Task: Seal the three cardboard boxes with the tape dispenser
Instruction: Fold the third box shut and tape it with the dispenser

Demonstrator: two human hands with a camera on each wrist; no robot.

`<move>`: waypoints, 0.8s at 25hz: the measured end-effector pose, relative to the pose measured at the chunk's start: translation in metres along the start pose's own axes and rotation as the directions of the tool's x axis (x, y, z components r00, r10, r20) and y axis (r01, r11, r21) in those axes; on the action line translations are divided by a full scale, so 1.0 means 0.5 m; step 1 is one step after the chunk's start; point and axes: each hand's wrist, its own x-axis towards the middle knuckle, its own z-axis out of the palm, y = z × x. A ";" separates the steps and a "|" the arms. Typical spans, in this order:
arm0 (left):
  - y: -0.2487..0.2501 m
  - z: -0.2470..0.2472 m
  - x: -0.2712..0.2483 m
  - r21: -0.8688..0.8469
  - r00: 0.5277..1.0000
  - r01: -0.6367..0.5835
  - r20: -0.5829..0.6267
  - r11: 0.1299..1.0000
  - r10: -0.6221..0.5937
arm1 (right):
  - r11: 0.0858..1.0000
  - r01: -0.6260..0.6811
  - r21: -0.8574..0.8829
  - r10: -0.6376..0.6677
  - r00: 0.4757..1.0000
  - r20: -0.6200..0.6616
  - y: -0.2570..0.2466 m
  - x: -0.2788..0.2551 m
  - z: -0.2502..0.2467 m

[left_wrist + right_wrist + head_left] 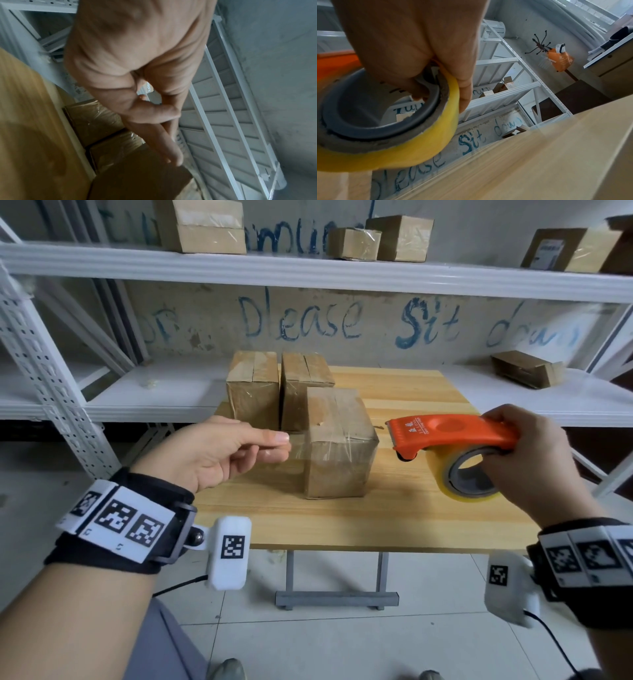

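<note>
worktop (394, 518): three boxes, two far-left, near box (339, 440) centre | right hand (534, 460) grips dispenser (452, 436), right of box, apart | left hand (219, 453) pinches tape end (297, 447) at box's left face | advice: keep tape taut, press flat over seam.

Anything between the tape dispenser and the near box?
Nothing solid: bare tabletop shows between tape dispenser and near box in the head view.
</note>
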 end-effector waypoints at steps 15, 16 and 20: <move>-0.034 0.047 0.019 0.337 0.964 -0.150 -0.157 0.929 0.213 | 0.960 0.236 -0.148 -0.227 0.971 0.079 0.006 0.000 0.042; -0.034 0.051 0.018 0.362 0.955 -0.164 -0.174 0.918 0.239 | 0.956 0.251 -0.154 -0.242 0.967 0.075 0.003 0.001 0.044; -0.033 0.059 0.015 0.407 0.931 -0.182 -0.221 0.895 0.290 | 0.950 0.278 -0.142 -0.266 0.959 0.096 -0.008 0.000 0.055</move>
